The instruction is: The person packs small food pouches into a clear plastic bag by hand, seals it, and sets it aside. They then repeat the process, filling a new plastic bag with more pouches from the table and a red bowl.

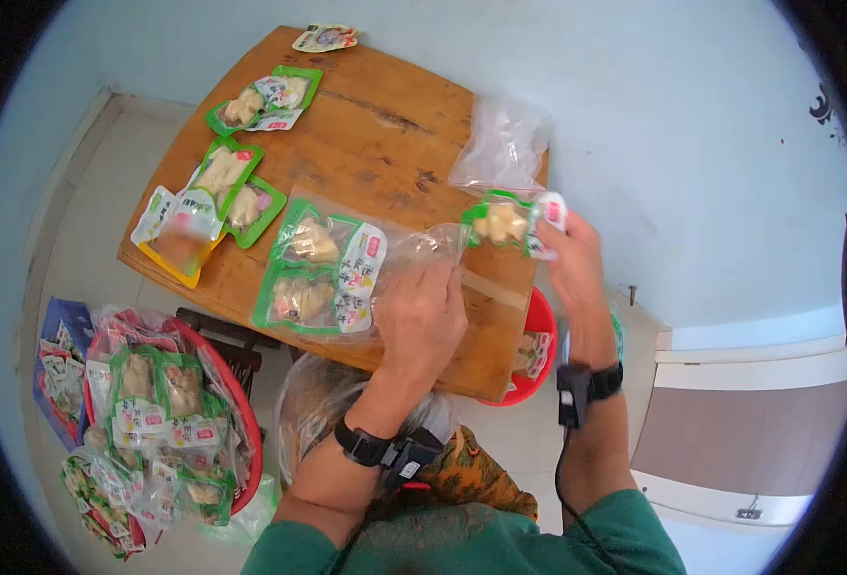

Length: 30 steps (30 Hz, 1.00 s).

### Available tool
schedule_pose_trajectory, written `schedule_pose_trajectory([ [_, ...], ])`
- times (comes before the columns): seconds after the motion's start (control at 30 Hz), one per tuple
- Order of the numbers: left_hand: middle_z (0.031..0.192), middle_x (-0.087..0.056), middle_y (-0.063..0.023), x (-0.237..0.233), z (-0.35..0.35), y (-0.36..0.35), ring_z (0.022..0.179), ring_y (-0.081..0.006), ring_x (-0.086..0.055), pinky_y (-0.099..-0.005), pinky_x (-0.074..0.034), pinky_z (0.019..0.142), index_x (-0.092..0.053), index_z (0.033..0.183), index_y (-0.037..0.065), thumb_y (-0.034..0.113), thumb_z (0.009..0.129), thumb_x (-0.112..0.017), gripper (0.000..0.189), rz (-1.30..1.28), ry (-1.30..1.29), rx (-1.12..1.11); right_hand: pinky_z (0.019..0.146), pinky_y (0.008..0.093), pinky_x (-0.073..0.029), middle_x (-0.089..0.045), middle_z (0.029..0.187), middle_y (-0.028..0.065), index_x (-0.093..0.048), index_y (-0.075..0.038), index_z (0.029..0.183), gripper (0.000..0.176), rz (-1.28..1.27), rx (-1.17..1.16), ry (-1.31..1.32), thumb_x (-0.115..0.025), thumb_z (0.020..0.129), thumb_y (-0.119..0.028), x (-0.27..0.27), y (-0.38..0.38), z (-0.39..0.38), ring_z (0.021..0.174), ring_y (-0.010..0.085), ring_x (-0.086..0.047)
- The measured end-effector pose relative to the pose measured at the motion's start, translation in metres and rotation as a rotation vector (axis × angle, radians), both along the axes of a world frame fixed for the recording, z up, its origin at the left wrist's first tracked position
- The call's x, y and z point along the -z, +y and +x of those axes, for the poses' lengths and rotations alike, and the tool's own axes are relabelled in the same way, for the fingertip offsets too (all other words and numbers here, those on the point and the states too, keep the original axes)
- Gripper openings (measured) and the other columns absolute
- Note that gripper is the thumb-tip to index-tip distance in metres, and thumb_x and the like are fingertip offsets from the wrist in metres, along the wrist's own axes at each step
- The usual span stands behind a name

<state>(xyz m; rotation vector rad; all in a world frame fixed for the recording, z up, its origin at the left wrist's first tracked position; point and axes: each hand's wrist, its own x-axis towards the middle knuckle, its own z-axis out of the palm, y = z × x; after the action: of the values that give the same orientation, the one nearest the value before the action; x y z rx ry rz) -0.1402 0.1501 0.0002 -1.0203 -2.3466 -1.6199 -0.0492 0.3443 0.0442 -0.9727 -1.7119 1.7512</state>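
My left hand (pixel 420 314) is closed on the mouth end of a clear plastic bag (pixel 419 247) lying at the table's front edge. Inside that bag lie two green-edged food packets (pixel 313 240) side by side, with pale chunks showing through their windows. Pinched in my right hand (pixel 573 257) is another green-edged food packet (pixel 502 222), its white printed end under my fingers. This packet is over the table's right side, close to the bag's mouth.
Several packets (pixel 220 177) lie along the wooden table's (pixel 366 125) left side. Clear bags (pixel 505 144) sit at its right edge. A heaped red basin (pixel 251 431) and blue crate (pixel 59 326) stand lower left; another red basin (pixel 538 326) is at right.
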Motion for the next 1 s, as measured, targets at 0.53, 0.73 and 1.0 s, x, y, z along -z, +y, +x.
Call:
schedule_pose_trajectory([
  [0.53,0.07,-0.05,-0.0078,-0.006,0.006,-0.001,0.062,-0.028,-0.055,-0.0401,-0.042,0.053,-0.069,0.096,0.006,0.004,0.078,-0.074,0.019,0.145,0.112,-0.052,0.081,0.0332,-0.057,-0.071,0.1,0.0083,-0.067,0.003,0.112,0.02,-0.322,0.069,0.281,-0.064,0.092,0.0,0.004,-0.104,0.041,0.087,0.0153,-0.068],
  [0.73,0.071,-0.056,-0.0094,-0.013,0.005,-0.001,0.062,-0.029,-0.057,-0.0392,-0.044,0.053,-0.071,0.097,0.003,0.001,0.078,-0.074,0.019,0.188,0.117,-0.018,0.086,0.031,-0.054,-0.071,0.105,0.0074,-0.067,0.001,0.113,0.022,-0.464,-0.052,0.262,-0.062,0.092,0.002,0.021,-0.106,0.03,0.095,0.0144,-0.067],
  [1.0,0.073,-0.058,-0.0062,-0.018,0.007,-0.003,0.067,-0.0274,-0.057,-0.0409,-0.042,0.061,-0.071,0.096,0.006,0.004,0.075,-0.075,0.021,0.137,0.212,-0.041,0.089,0.0304,-0.054,-0.066,0.114,0.0064,-0.06,0.0,0.12,0.025,-0.552,-0.29,0.231,-0.059,0.096,-0.003,0.034,-0.102,0.006,0.101,0.0152,-0.064],
])
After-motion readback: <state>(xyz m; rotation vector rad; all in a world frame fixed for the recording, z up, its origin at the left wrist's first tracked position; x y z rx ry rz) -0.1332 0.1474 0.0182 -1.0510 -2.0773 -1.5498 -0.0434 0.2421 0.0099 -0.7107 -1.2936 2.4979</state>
